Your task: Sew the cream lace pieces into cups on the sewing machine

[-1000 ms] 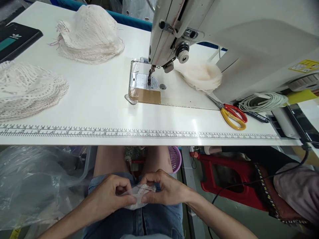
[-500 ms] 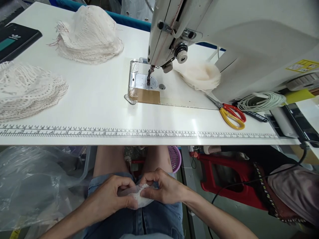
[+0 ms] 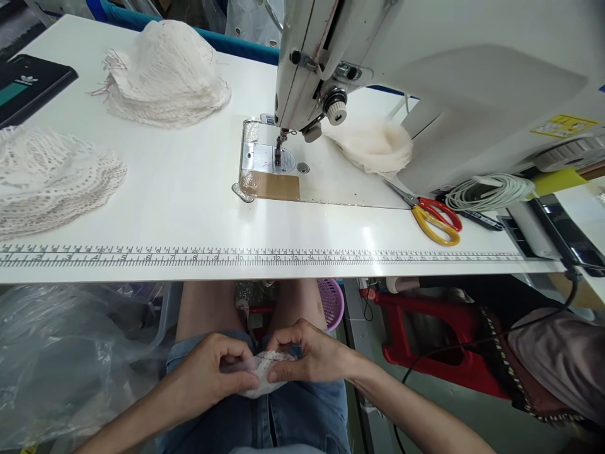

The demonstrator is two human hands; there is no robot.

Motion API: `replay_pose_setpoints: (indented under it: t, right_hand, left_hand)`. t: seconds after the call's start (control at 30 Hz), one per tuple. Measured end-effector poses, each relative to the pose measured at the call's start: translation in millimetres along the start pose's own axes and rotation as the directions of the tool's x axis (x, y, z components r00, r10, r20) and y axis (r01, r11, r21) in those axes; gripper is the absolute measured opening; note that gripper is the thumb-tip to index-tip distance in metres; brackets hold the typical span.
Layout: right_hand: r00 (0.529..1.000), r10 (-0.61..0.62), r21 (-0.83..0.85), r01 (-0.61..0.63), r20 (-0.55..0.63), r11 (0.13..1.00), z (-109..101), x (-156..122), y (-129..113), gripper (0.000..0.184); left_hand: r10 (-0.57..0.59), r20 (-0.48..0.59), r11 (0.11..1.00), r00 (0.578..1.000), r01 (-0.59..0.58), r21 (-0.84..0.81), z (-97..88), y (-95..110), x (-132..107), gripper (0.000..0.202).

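Over my lap, below the table edge, both hands pinch a small white lace piece (image 3: pixel 262 373). My left hand (image 3: pixel 212 372) grips its left side with fingers curled. My right hand (image 3: pixel 312 359) holds its right side, thumb and fingers pressed on the fabric. Most of the piece is hidden between my fingers. Denim shorts (image 3: pixel 283 416) lie under the hands. On the white table (image 3: pixel 189 189) above stands a sewing machine (image 3: pixel 425 82) with its needle plate (image 3: pixel 267 161) bare.
Two stacks of white lace pieces (image 3: pixel 165 72) (image 3: pixel 51 180) lie at the table's left, a stack of cream pieces (image 3: pixel 375 145) sits behind the needle. Red-and-yellow scissors (image 3: pixel 432 217) and a coiled cable (image 3: pixel 491 192) lie at right. A printed ruler (image 3: pixel 236 255) runs along the front edge. Clear plastic bags (image 3: pixel 61 353) sit at lower left.
My fingers have shifted slightly on the lace piece, spreading it flatter between both hands. The view has tilted down a little. Nothing on the table moved.
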State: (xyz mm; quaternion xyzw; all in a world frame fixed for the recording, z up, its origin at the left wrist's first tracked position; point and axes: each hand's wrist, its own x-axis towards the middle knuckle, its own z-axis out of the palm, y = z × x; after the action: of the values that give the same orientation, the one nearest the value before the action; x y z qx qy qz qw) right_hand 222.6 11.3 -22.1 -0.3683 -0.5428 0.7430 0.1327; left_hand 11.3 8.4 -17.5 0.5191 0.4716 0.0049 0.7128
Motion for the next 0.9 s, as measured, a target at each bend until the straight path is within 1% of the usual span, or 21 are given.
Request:
replay_pose_setpoints:
  t: [0.17,0.23,0.33,0.5,0.63,0.8,0.9]
  right_hand:
    - [0.999,-0.039,-0.057,0.039,0.009,0.998,-2.4,-1.3,6.6,0.024]
    - [0.999,-0.037,-0.058,0.038,0.009,0.998,-2.7,-1.8,8.0,0.028]
    - [1.000,-0.026,-0.047,0.027,0.010,0.999,-2.9,-1.6,7.8,0.031]
    - [1.000,-0.001,-0.042,0.002,0.013,0.999,-4.1,-1.3,6.2,0.032]
    - [1.000,-0.002,-0.011,0.002,0.016,1.000,-5.0,-2.7,5.3,0.031]
    - [0.999,-0.009,0.010,0.009,-0.036,1.000,-5.5,-3.8,4.9,0.031]
    - [0.998,-0.002,0.030,0.004,-0.058,1.000,-5.8,-4.1,4.9,0.032]
  left_hand:
    - [-0.010,-0.007,1.000,1.000,0.010,0.006,0.1,-0.4,0.7,0.017]
    - [-0.019,-0.015,1.000,1.000,0.019,0.023,0.0,-0.2,1.0,0.018]
    - [-0.034,0.002,0.999,0.999,0.034,0.023,-0.7,0.9,0.5,0.020]
    - [-0.027,0.060,0.999,0.998,0.024,0.049,-3.2,4.4,-0.9,0.017]
    - [-0.037,0.051,0.995,0.998,0.032,0.090,-5.3,5.6,-1.1,0.020]
    - [-0.001,0.040,0.996,0.999,-0.003,0.084,-6.5,6.4,-1.2,0.017]
    - [0.031,0.043,0.997,0.999,-0.034,0.069,-6.4,6.2,-0.3,0.020]
